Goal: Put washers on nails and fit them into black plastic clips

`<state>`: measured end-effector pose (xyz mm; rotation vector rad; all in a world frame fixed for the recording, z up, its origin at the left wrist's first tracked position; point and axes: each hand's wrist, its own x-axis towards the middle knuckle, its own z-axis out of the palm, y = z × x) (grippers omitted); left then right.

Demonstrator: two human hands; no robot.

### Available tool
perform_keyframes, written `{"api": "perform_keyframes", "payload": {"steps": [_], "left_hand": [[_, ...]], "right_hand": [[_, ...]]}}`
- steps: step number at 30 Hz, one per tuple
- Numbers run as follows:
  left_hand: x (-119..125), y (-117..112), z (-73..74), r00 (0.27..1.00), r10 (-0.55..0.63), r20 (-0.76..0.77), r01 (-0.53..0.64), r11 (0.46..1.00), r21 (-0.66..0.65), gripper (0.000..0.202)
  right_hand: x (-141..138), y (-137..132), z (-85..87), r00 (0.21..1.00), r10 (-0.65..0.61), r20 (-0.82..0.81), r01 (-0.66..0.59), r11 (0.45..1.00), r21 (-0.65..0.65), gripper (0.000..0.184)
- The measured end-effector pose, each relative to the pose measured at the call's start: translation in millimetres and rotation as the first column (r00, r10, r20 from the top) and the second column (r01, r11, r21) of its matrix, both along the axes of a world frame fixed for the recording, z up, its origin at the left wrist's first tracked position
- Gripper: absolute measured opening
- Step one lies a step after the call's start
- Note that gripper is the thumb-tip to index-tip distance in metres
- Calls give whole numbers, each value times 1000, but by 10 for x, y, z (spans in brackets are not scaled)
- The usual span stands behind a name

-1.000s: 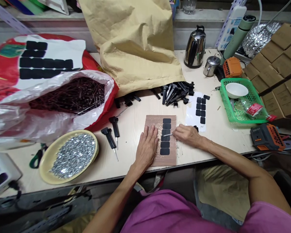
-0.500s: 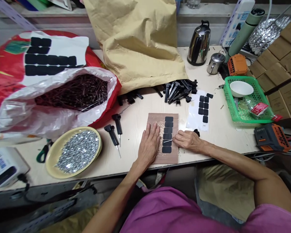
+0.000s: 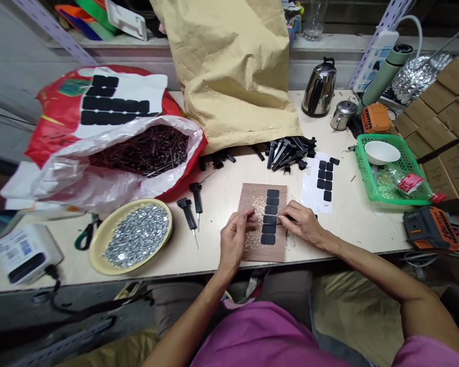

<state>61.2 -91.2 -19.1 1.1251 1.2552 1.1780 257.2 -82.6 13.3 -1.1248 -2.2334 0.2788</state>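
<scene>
My left hand rests at the left edge of a brown wood-grain board, fingers loosely bent and nothing visible in them. On the board lies a column of rounded black pads, with tiny pale grains scattered to their left. From the right, my right hand reaches over the board's edge, thumb and fingers closed on a thin tool. Little of the tool shows: a bit of slim shaft at the pads and a dark end beyond the hand. Right of the board is a white sheet with more black pads.
Left stand a yellow bowl of shiny silver pieces, black-handled tools and a red sack of thin dark pins. Behind are a brown paper sack, black parts and a kettle. A green basket stands right.
My left hand has gone from lying flat on the board to bent fingers at its left side. The right hand stays at the pads, its fingers shifted. The whole view has shifted slightly.
</scene>
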Motion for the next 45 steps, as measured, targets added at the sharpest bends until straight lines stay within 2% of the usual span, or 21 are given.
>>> {"api": "perform_keyframes", "payload": {"steps": [2,3,5,11,15,17,19,20,22,25,28,33,34,36,38,39,40,42,45], "left_hand": [[50,-2,121,952,20,305,44,978,-204,62],[70,7,168,913,44,405,71,961,-266,62],[94,33,234,863,89,497,95,939,-331,58],[86,81,235,866,137,482,76,915,-397,46],[71,60,173,921,163,354,-53,953,-299,38],[49,54,147,944,157,291,-85,966,-243,33],[9,60,131,950,138,281,-78,974,-213,32],[-15,67,128,948,124,294,-64,977,-205,33],[-67,88,131,938,96,334,-29,979,-201,36],[-128,119,149,923,63,380,21,977,-213,39],[-166,138,155,936,19,352,56,978,-201,39],[-235,150,127,971,-43,233,65,994,-85,32],[-242,154,123,967,-42,251,65,994,-83,32],[-232,167,120,939,-10,345,50,993,-106,33],[-189,184,127,887,60,457,3,991,-134,37],[-160,192,136,859,97,502,-24,988,-149,39],[-131,200,149,834,128,537,-44,985,-167,41],[-93,211,190,802,165,574,-61,979,-196,42],[-122,212,286,796,196,572,-141,980,-140,38]], "right_hand": [[-47,-12,40,999,-5,-37,6,1000,10,23],[-68,-19,51,999,-12,-30,12,1000,21,23],[-103,-29,56,999,-25,24,24,998,53,23],[-175,-31,6,966,-53,252,-15,966,258,19],[-234,-32,27,946,-70,316,-28,955,294,18],[-277,-23,57,957,-62,284,5,980,198,20],[-326,4,86,983,-40,182,40,999,2,21],[-352,25,96,994,-34,109,46,992,-115,22],[-402,78,105,998,-47,-40,32,945,-325,22],[-460,152,93,980,-110,-166,7,854,-521,22],[-494,184,82,963,-169,-210,4,788,-616,20],[-543,166,129,943,-205,-261,-11,766,-642,21],[-564,159,142,934,-224,-279,-21,745,-667,22],[-630,144,154,896,-298,-329,-52,666,-744,26],[-730,128,140,829,-397,-393,-101,585,-805,31],[-789,121,124,791,-438,-426,-127,564,-816,34],[-847,115,108,757,-465,-458,-148,561,-814,36],[-946,116,93,723,-458,-516,-167,610,-775,38],[-993,150,168,809,-292,-509,-128,759,-639,33]]}}
